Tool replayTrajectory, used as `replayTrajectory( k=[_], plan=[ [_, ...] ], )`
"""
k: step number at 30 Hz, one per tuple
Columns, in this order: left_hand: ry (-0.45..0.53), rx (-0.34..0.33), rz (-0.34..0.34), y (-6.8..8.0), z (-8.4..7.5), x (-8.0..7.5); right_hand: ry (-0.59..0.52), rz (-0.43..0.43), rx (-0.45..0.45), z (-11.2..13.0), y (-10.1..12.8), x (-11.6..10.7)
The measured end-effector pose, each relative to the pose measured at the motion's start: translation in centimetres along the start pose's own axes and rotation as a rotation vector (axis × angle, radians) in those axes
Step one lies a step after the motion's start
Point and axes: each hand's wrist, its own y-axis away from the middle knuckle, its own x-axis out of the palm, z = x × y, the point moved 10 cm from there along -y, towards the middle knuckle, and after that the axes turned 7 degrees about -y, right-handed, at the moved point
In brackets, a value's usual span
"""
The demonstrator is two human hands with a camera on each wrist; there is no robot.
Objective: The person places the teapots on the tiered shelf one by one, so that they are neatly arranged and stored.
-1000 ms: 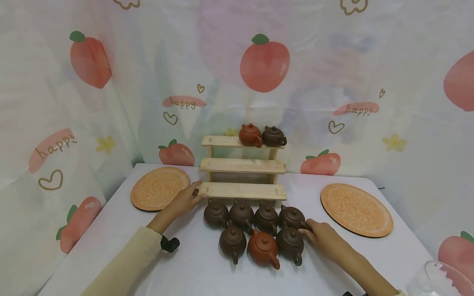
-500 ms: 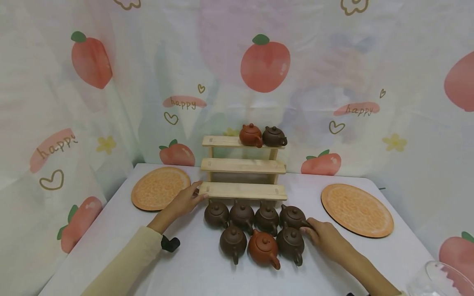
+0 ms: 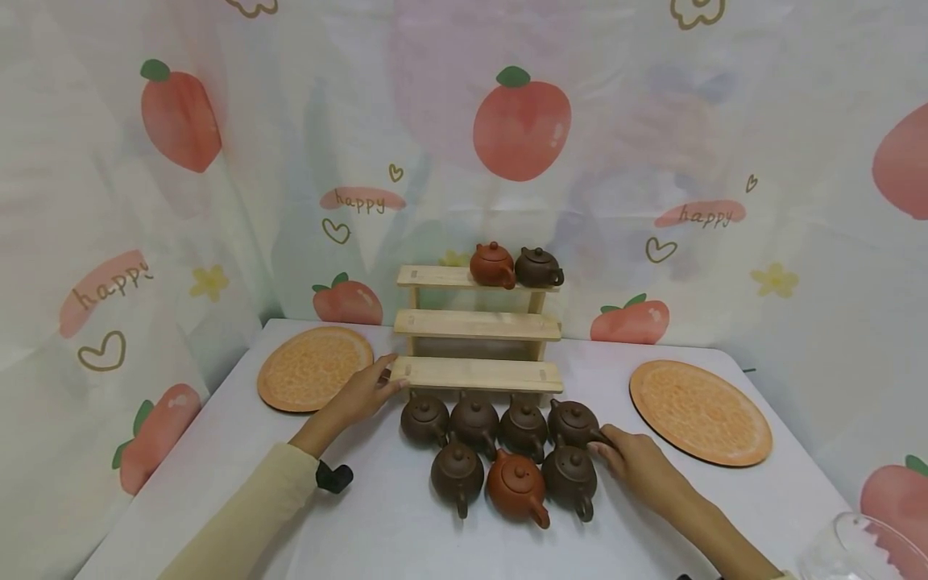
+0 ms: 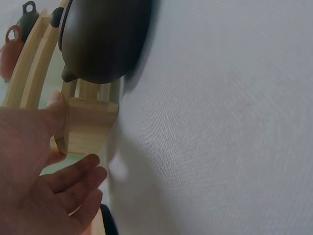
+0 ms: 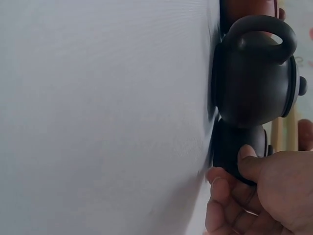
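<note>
my right hand point(image 3: 638, 466) pinches the rightmost back-row teapot point(image 3: 573, 423); a careless lift could knock the teapot point(image 3: 569, 477) just before it. left hand point(image 3: 362, 392), fingers loosely spread, steadies the wooden rack point(image 3: 478, 374).

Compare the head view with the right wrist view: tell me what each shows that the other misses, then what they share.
Only the head view shows the left hand touching the end of the wooden rack's bottom step, two teapots on the top step, both orange mats and the whole cluster of seven teapots. Only the right wrist view shows closely the thumb pressed on a dark teapot and another dark pot's loop handle. Both share the right hand at the dark teapots on the white table.
</note>
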Motion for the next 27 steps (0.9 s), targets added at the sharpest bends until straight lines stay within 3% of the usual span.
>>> replayTrajectory(
  k=[9,18,27],
  plan=[
    [0.000,0.012,-0.011,0.1,-0.2,-0.2,-0.010,-0.091,-0.112,1.5,-0.1,-1.6],
    [-0.002,0.025,-0.007,0.1,-0.3,-0.2,-0.028,-0.050,-0.056,2.5,-1.4,-2.9],
    [-0.002,0.018,-0.006,0.2,-0.2,-0.2,-0.022,-0.039,-0.066,4.3,-3.5,-3.1]
  ],
)
